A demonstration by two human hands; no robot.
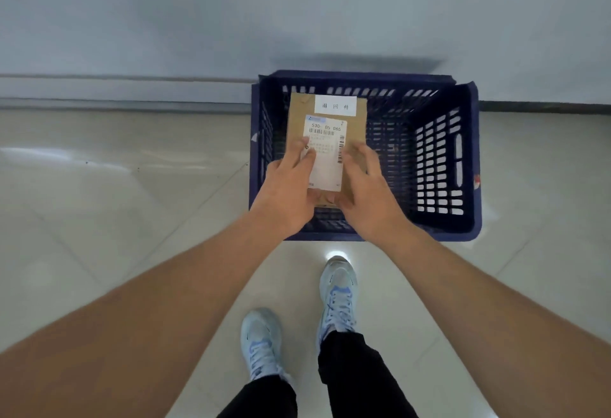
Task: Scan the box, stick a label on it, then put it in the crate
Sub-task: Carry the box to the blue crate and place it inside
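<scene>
Left hand point(291, 186) and right hand point(367, 192) cover the cardboard box's point(297, 110) 6 o'clock end. Shipping label point(325, 166) fine print is illegible. Both forearms are cropped at the frame's edges.

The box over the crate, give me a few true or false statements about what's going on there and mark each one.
1. Both hands hold the box, left hand and right hand. True.
2. The crate is red. False: it is dark blue.
3. The box carries two white labels, a small label and a barcode label. True.
4. The crate stands on a table. False: it stands on the tiled floor.
5. The crate is packed with boxes. False: no other box shows inside.
</scene>
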